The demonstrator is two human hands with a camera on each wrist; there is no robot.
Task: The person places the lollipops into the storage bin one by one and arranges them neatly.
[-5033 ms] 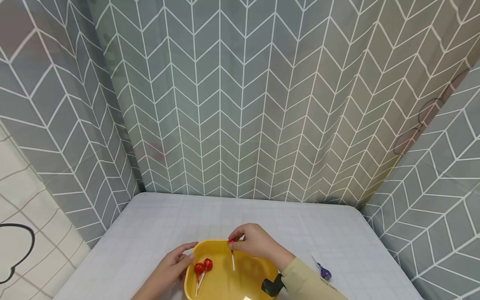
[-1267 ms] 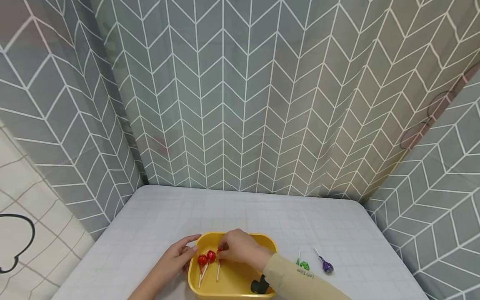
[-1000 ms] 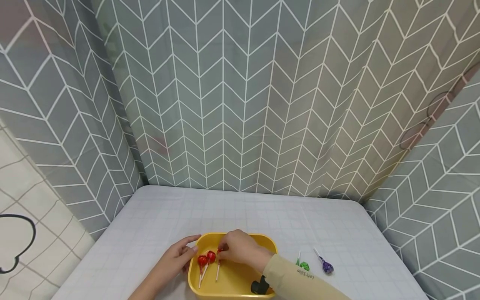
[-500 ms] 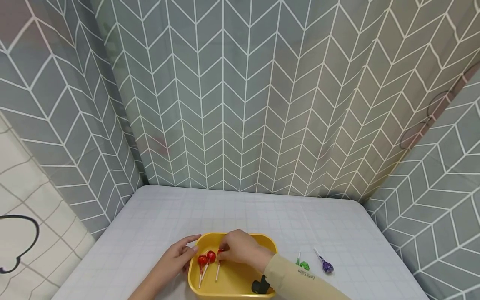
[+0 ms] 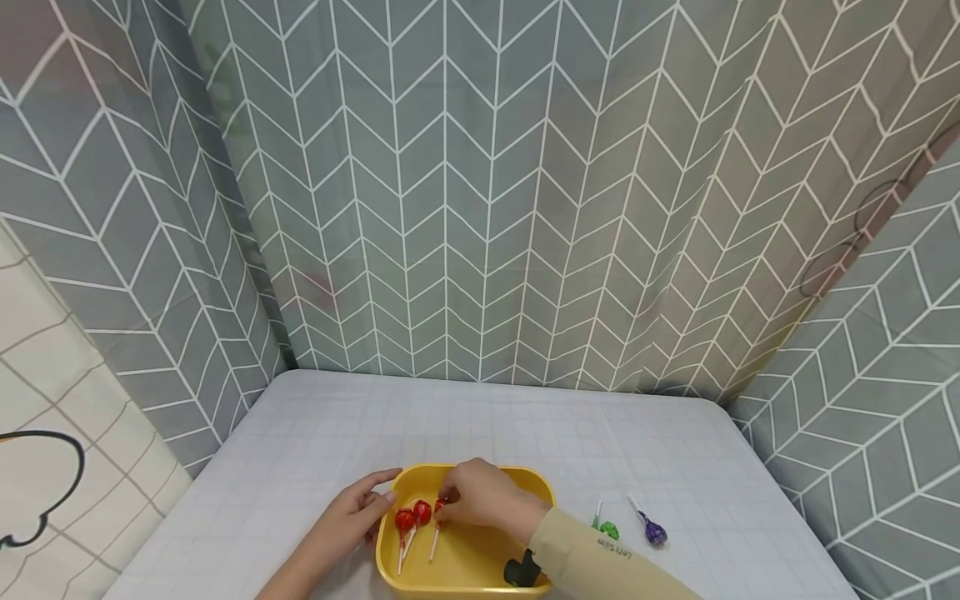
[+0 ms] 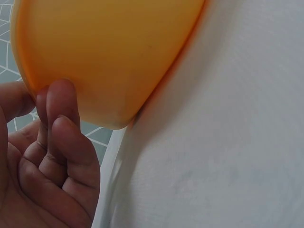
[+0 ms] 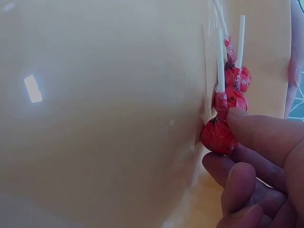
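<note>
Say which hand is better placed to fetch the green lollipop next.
Probably the right hand, after releasing its red lollipop: the green lollipop lies right of the yellow box. The left hand touches the box's left side.

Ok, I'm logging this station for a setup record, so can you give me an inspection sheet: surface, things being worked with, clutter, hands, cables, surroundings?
Surface: white tabletop with faint grid lines.
Job's things: two red lollipops lie together in the yellow bin; a third red lollipop is held inside it.
Clutter: green lollipop and purple lollipop, on the tabletop right of the bin.
Hands: left hand holds the bin's left rim; right hand pinches the third red lollipop.
Cables: nothing seen.
Surroundings: grey chevron-patterned curtains behind and at both sides.
</note>
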